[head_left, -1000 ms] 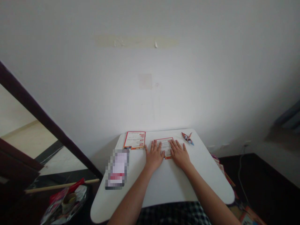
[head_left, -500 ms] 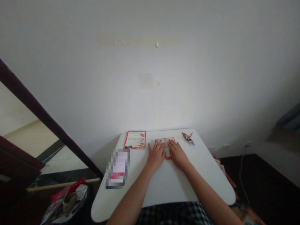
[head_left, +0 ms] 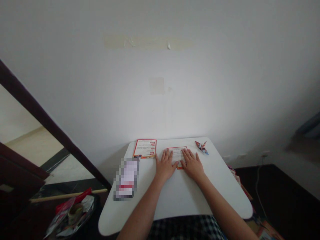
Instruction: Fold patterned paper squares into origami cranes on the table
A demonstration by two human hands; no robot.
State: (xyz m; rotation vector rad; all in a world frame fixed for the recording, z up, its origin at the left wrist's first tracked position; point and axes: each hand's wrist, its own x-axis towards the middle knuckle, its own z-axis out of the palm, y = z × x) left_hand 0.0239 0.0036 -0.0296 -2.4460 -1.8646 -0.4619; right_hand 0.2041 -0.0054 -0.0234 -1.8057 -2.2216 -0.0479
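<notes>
A sheet of printed paper (head_left: 178, 154) with a red border lies flat on the white table, partly covered by both hands. My left hand (head_left: 165, 166) rests on its left side with the fingers spread. On its right side my right hand (head_left: 193, 165) lies flat, fingers stretched out and a little apart. The middle of the sheet shows between the hands. Beyond my right hand sits a folded paper crane (head_left: 202, 147) in red and blue. To the far left is a similar red-bordered printed paper (head_left: 145, 148), close to the wall.
A pixelated long object (head_left: 127, 180) lies on the left of the white table (head_left: 180, 203). The wall (head_left: 160, 113) stands right behind the table. Down at the left is a bag (head_left: 75, 213) with crumpled things, near a wooden stick (head_left: 100, 191).
Both hands have slid slightly outward, away from each other, so more of the sheet's middle shows. The view has shifted a little; the other things stay in place.
</notes>
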